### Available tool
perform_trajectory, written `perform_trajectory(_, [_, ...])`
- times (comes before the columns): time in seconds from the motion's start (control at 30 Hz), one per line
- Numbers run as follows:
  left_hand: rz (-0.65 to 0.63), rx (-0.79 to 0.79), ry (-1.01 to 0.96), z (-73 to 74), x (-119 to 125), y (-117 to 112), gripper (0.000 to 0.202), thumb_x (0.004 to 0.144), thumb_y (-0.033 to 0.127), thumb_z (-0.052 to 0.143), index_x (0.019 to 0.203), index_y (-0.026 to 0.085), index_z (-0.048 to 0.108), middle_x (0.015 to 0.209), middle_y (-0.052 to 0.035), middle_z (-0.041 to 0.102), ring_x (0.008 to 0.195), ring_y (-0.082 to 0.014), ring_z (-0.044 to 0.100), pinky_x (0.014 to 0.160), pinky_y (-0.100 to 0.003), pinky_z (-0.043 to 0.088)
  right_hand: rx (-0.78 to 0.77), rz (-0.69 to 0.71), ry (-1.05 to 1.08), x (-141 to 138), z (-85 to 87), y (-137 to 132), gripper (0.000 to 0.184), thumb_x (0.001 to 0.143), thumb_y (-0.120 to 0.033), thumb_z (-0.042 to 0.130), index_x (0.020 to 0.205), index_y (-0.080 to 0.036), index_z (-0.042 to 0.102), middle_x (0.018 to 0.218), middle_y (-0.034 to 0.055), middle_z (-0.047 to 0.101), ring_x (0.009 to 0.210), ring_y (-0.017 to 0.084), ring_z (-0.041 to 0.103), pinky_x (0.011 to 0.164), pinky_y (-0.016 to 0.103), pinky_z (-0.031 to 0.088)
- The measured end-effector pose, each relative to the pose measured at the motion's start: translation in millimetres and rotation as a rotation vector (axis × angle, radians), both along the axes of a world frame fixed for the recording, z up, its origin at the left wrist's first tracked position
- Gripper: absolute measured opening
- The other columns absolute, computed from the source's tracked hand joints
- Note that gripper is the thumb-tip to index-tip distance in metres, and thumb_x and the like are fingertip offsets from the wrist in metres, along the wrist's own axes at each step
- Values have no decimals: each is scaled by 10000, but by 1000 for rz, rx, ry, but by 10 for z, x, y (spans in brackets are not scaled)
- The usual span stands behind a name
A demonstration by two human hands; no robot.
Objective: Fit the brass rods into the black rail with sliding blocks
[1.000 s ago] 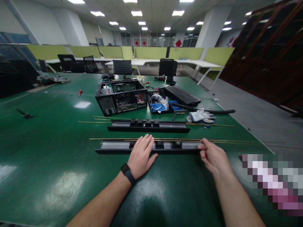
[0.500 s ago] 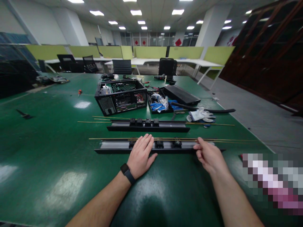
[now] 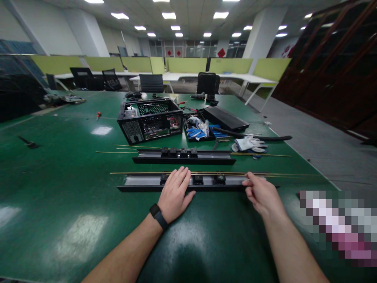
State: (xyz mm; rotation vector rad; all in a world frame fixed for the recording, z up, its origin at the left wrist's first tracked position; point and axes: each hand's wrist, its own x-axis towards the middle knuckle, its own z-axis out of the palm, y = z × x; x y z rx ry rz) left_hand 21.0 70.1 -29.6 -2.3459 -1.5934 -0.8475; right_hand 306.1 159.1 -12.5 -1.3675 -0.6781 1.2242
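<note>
My left hand point(image 3: 176, 194), with a dark watch point(image 3: 158, 215) on its wrist, lies flat over the nearer black channel point(image 3: 218, 188). Its fingers are stretched out and partly cover a small black block point(image 3: 164, 179). To its right, two more black blocks point(image 3: 198, 180) sit in the channel. Thin brass-coloured rods point(image 3: 141, 173) run lengthwise above the channel's far side. At the right end, my right hand point(image 3: 262, 194) pinches a thin rod between thumb and index finger; the exact grip point is partly hidden.
Behind lies a second black channel point(image 3: 188, 160) with several blocks point(image 3: 173, 152) and rods. Farther back are an open computer case point(image 3: 160, 118), a tray of blue-and-white gloves point(image 3: 198, 129), a black panel point(image 3: 226, 118), a black tube point(image 3: 265, 137) and white gloves point(image 3: 250, 144).
My right hand has shifted slightly to the right with the rod, whose left end slid toward my left hand's fingers. My left hand stays in place.
</note>
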Motion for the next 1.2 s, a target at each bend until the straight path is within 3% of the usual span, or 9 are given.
perform_trajectory(0.4, [-13, -7, 9, 18, 23, -5, 665, 919, 300, 562, 1510, 138, 304, 1509, -160, 430, 1447, -294, 325, 1182, -523, 301, -7, -78, 5, 90, 15, 35, 161, 826, -266, 688, 790, -163, 570, 572, -20, 597, 299, 51, 387, 221, 140, 198])
perform_trajectory(0.73, [-7, -5, 9, 2, 10, -14, 646, 916, 308, 570, 1494, 135, 337, 1505, -157, 435, 1446, -295, 327, 1186, -522, 293, -4, -94, 20, 100, 13, 45, 160, 816, -268, 693, 808, -157, 577, 553, -17, 599, 291, 55, 380, 221, 142, 193])
perform_trajectory(0.93, [-15, -9, 8, 15, 18, -17, 656, 919, 307, 562, 1504, 138, 319, 1509, -155, 431, 1441, -294, 338, 1183, -518, 299, 15, -21, -11, 65, -5, 29, 227, 773, -312, 744, 811, -139, 602, 589, 9, 630, 290, 53, 384, 221, 145, 192])
perform_trajectory(1.1, [-12, -4, 15, 7, 16, -10, 658, 920, 300, 561, 1507, 136, 312, 1509, -156, 431, 1443, -292, 333, 1185, -519, 294, 10, -96, -16, 130, -24, 61, 211, 781, -298, 733, 777, -152, 581, 575, -2, 619, 298, 59, 395, 222, 146, 197])
perform_trajectory(1.2, [-9, -10, 19, -1, 17, -8, 647, 922, 302, 560, 1498, 126, 325, 1516, -155, 421, 1450, -286, 319, 1191, -507, 289, 11, -73, -10, 129, -30, 54, 235, 768, -321, 751, 806, -151, 593, 586, 4, 628, 301, 63, 399, 223, 148, 199])
